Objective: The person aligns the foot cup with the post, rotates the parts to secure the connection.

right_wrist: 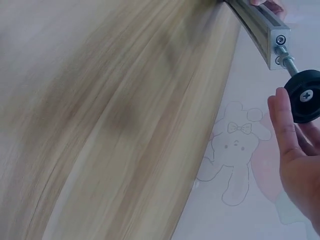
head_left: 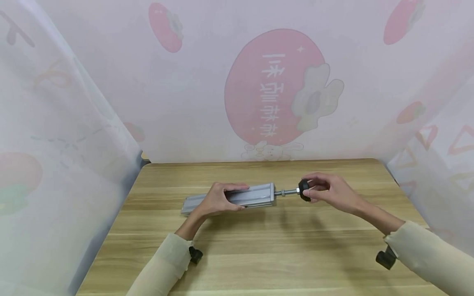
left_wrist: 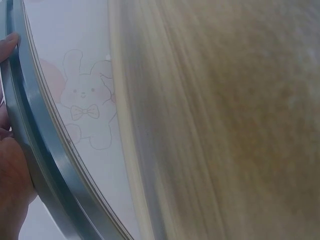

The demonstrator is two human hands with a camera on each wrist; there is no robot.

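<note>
A long silver aluminium profile (head_left: 257, 195) lies crosswise over the table in the head view. My left hand (head_left: 216, 200) grips it near the middle, thumb along the near side and fingers along the far side. From its right end sticks a threaded rod (head_left: 291, 192) with nuts on it, ending in a round black levelling foot (head_left: 304, 190). Thumb and fingers of my right hand (head_left: 336, 192) pinch the foot's rim. The right wrist view shows the foot's underside, with a cross-head screw (right_wrist: 306, 95) in its centre, and screws in the profile's end face (right_wrist: 278, 44).
Below is a wood-grain table (head_left: 252, 267), with shadows of the hands and profile on it. A pale printed curtain (head_left: 192, 102) stands behind its far edge and along both sides. Small black devices (head_left: 386, 258) sit at both sleeve cuffs.
</note>
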